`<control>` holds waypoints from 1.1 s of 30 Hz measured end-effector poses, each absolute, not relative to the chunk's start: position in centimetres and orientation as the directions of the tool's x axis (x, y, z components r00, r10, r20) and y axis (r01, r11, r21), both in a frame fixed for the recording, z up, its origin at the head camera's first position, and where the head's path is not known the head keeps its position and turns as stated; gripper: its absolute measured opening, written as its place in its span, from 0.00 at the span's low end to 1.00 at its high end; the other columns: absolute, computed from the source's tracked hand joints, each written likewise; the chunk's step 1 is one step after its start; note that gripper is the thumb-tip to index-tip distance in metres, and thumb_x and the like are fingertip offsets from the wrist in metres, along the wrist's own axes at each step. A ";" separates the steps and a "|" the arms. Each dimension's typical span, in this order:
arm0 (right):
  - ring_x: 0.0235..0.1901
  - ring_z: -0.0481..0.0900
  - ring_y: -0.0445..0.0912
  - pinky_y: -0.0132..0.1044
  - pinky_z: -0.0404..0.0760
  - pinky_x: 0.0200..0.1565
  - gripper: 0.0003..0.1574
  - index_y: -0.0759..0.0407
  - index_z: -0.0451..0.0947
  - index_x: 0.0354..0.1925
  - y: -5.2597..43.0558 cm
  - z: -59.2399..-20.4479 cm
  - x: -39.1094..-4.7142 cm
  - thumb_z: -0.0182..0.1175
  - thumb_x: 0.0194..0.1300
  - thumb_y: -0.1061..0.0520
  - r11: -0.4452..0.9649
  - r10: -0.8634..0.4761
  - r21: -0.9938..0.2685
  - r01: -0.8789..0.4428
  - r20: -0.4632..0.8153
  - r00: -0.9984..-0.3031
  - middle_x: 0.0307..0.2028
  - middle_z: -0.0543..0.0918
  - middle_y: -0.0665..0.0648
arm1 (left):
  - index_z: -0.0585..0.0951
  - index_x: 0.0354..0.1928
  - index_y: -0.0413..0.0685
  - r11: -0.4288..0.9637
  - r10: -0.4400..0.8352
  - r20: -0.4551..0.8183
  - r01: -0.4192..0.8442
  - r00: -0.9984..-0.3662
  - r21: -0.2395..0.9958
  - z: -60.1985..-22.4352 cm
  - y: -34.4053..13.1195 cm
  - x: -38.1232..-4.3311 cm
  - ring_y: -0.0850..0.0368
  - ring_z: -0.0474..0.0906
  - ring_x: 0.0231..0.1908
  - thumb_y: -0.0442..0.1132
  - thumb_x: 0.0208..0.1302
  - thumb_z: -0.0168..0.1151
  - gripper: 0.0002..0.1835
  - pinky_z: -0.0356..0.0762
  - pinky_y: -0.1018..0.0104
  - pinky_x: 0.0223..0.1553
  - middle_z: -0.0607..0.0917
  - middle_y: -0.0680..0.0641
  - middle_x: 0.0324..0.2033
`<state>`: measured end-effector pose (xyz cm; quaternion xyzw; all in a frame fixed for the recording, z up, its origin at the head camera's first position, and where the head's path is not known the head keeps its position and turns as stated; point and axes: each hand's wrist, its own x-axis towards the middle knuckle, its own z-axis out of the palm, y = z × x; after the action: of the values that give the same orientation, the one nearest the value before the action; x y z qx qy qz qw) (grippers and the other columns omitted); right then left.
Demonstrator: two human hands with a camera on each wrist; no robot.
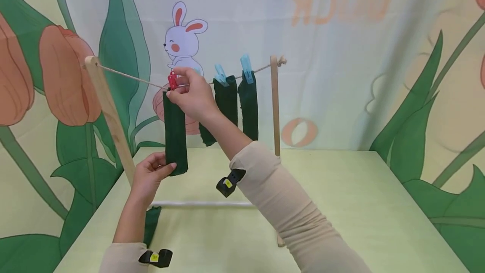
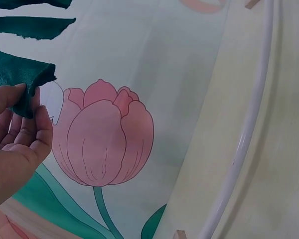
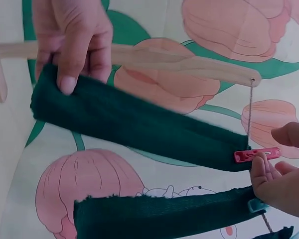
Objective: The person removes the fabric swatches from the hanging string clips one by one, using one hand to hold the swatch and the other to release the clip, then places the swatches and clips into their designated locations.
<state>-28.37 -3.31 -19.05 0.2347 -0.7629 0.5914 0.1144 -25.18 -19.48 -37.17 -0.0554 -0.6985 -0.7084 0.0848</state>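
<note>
- Right hand (image 1: 191,94): raised to the thin twine line (image 1: 129,77) of the wooden drying rack (image 1: 110,113). Thumb and fingertips are closed around the small red plastic clothes peg (image 1: 172,81), which sits on the line at the top edge of the cloth. In the right wrist view the peg (image 3: 256,155) lies just beside the fingertips (image 3: 263,172).
- Left hand (image 1: 149,174): at 7 o'clock from the right hand, low over the table. Thumb and curled fingers pinch the bottom hem of the dark green fabric strip (image 1: 175,134); the left wrist view shows the thumb pressed on the hem (image 2: 20,79).
- Dark green fabric strip: hangs straight down from the red peg, with its lower end between the left hand's fingers.
- Two further dark green strips (image 1: 227,100) hang at 3 o'clock from the red peg, each under a light blue peg (image 1: 246,68).
- One more green piece (image 1: 151,224) lies on the pale yellow-green table (image 1: 360,205) at 6 o'clock from the left hand, near the white base bar (image 1: 201,204) of the rack.
- Printed backdrop (image 1: 341,54): tulips and a white rabbit, at 12 o'clock behind the rack.
</note>
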 end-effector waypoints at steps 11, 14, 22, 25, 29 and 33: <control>0.33 0.75 0.43 0.25 0.77 0.31 0.31 0.63 0.66 0.63 -3.9 -19.2 -28.1 0.61 0.62 0.61 0.302 -0.145 -0.823 -0.481 0.459 -0.877 0.34 0.77 0.55 | 0.76 0.48 0.38 0.034 -0.043 0.184 0.182 -0.982 0.983 -37.5 -19.8 -24.5 0.58 0.76 0.37 0.33 0.60 0.63 0.15 0.76 0.71 0.42 0.80 0.50 0.34; 0.33 0.75 0.43 0.26 0.78 0.31 0.27 0.63 0.70 0.59 -3.8 -19.2 -28.1 0.61 0.62 0.61 0.303 -0.156 -0.822 -0.483 0.458 -0.875 0.33 0.78 0.55 | 0.77 0.46 0.41 0.027 -0.049 0.180 0.179 -0.982 0.984 -37.5 -19.9 -24.4 0.57 0.75 0.37 0.33 0.60 0.64 0.13 0.76 0.70 0.42 0.80 0.51 0.33; 0.34 0.76 0.43 0.26 0.77 0.32 0.23 0.63 0.74 0.54 -3.7 -19.7 -28.1 0.64 0.60 0.60 0.309 -0.176 -0.792 -0.526 0.496 -0.850 0.35 0.80 0.55 | 0.75 0.49 0.34 0.021 -0.055 0.172 0.172 -0.983 0.985 -37.5 -19.9 -24.0 0.58 0.75 0.37 0.33 0.60 0.62 0.16 0.76 0.71 0.42 0.80 0.51 0.34; 0.34 0.77 0.43 0.26 0.78 0.31 0.23 0.62 0.75 0.54 -3.6 -19.8 -28.0 0.64 0.59 0.60 0.310 -0.173 -0.781 -0.543 0.515 -0.839 0.36 0.81 0.55 | 0.76 0.48 0.37 0.022 -0.055 0.170 0.169 -0.984 0.985 -37.5 -20.1 -23.9 0.57 0.76 0.38 0.34 0.61 0.62 0.15 0.76 0.70 0.43 0.80 0.52 0.34; 0.34 0.77 0.42 0.26 0.78 0.30 0.23 0.61 0.76 0.54 -3.6 -19.9 -27.8 0.64 0.59 0.59 0.318 -0.159 -0.762 -0.563 0.543 -0.825 0.38 0.81 0.55 | 0.77 0.47 0.40 0.025 -0.055 0.175 0.174 -0.983 0.984 -37.3 -20.1 -23.9 0.57 0.76 0.38 0.35 0.60 0.63 0.14 0.76 0.70 0.43 0.80 0.51 0.34; 0.35 0.77 0.42 0.26 0.77 0.30 0.23 0.61 0.77 0.53 -3.6 -19.9 -27.8 0.65 0.59 0.59 0.326 -0.147 -0.743 -0.585 0.571 -0.808 0.41 0.81 0.55 | 0.77 0.47 0.40 0.029 -0.048 0.173 0.172 -0.984 0.985 -37.2 -20.1 -23.9 0.57 0.76 0.38 0.35 0.60 0.64 0.13 0.76 0.70 0.43 0.80 0.51 0.34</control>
<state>-27.77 -3.59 -19.86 0.2322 -0.7879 0.5320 0.2057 -23.88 -20.08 -37.18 -0.0436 -0.7130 -0.6954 0.0790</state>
